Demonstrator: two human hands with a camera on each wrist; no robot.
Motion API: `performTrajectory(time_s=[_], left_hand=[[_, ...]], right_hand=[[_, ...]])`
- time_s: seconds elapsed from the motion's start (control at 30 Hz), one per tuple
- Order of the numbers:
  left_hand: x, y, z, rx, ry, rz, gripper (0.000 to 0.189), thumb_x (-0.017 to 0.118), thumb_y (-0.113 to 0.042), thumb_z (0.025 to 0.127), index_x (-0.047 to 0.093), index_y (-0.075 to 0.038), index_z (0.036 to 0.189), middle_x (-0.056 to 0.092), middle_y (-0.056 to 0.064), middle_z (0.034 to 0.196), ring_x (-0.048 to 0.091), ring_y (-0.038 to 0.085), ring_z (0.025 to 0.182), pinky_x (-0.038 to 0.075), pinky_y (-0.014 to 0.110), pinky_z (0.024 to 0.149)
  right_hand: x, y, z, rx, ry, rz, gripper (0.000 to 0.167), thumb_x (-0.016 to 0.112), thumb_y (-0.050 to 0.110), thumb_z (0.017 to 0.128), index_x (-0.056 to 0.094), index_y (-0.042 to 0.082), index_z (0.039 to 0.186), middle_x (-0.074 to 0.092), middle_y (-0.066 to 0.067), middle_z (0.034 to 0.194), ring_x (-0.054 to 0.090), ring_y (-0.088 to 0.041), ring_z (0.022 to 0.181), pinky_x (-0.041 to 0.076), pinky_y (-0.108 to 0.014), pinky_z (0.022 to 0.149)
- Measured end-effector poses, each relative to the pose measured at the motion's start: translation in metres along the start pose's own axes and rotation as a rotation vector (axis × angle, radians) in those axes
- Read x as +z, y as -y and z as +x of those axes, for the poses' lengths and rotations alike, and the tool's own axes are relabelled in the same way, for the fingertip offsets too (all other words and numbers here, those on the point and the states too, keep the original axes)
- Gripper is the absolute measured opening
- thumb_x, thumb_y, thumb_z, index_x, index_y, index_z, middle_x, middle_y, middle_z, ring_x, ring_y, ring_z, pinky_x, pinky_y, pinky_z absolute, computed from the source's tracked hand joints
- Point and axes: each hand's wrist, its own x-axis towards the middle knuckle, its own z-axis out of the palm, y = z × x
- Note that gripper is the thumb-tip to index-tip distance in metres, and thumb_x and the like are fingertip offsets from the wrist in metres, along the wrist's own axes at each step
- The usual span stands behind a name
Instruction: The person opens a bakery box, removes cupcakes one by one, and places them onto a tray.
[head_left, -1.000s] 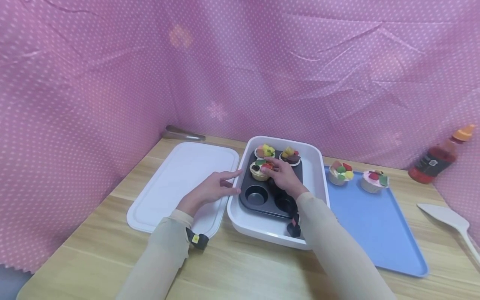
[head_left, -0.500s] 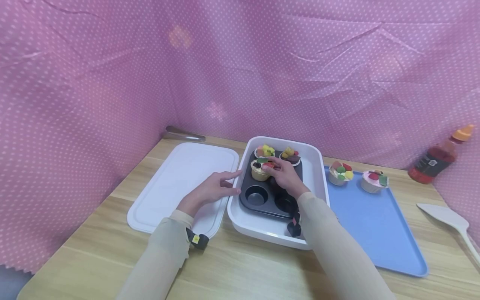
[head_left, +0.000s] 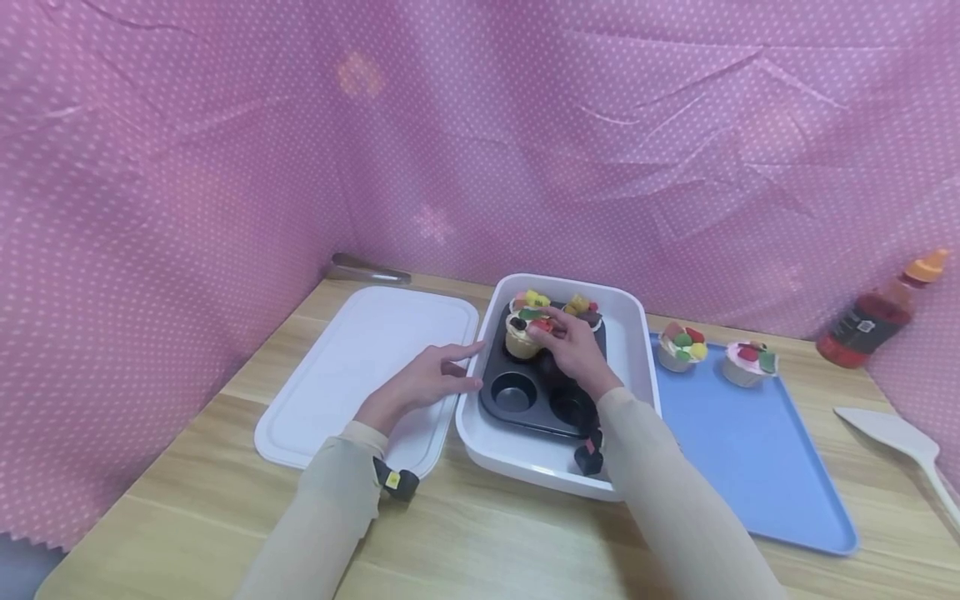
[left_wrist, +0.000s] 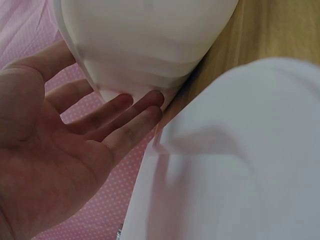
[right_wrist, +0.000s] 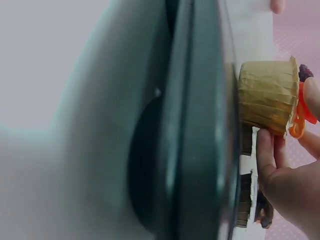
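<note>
A fruit-topped cupcake (head_left: 520, 342) in a pale brown paper cup is pinched between the thumb and fingers of my right hand (head_left: 576, 348). In the right wrist view this cupcake (right_wrist: 265, 95) stands above the black muffin tin (right_wrist: 200, 125), slightly tilted. The muffin tin (head_left: 538, 410) lies inside a white tub (head_left: 633, 358). Two more cupcakes fill its back cups, one with yellow topping (head_left: 536, 297) and one dark-topped cupcake (head_left: 581, 307), partly hidden by my fingers. My left hand (head_left: 420, 385) has its fingers extended, touching the tub's left wall (left_wrist: 125, 50).
Left of the tub lies a white lid-like board (head_left: 375, 342), with metal tongs (head_left: 367, 268) behind it. To the right is a blue tray (head_left: 757, 458) bearing a green-and-red-topped cupcake (head_left: 680, 348) and a pink one (head_left: 746, 363). Beyond stand a sauce bottle (head_left: 870, 321) and a white spatula (head_left: 892, 433).
My right hand has raised the cupcake from its cup and shifted it slightly right and back, now overlapping the rear cupcakes more. The left hand stays in place.
</note>
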Motion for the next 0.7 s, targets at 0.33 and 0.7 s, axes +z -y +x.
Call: performTrajectory(time_s=[0.33,0.7], left_hand=[[0.002,0.000,0.000,0.010,-0.002,-0.013,0.067,0.073,-0.029,0.093,0.044,-0.030,0.153,0.048,0.012,0.155,0.057,0.036,0.132,0.044,0.060,0.110],[0.002,0.001,-0.001,0.044,-0.004,-0.033,0.067,0.073,-0.024,0.092,0.045,-0.026,0.153,0.047,0.013,0.155,0.059,0.036,0.130,0.044,0.057,0.110]], right_hand=[[-0.014,0.008,-0.006,-0.013,-0.064,0.092,0.058,0.068,0.033,0.097,0.050,0.012,0.148,0.054,-0.021,0.147,0.054,-0.037,0.134,0.045,-0.053,0.111],[-0.024,0.017,-0.017,-0.077,-0.119,0.055,0.057,0.071,0.028,0.095,0.052,0.006,0.144,0.060,-0.022,0.140,0.060,-0.038,0.125,0.051,-0.051,0.105]])
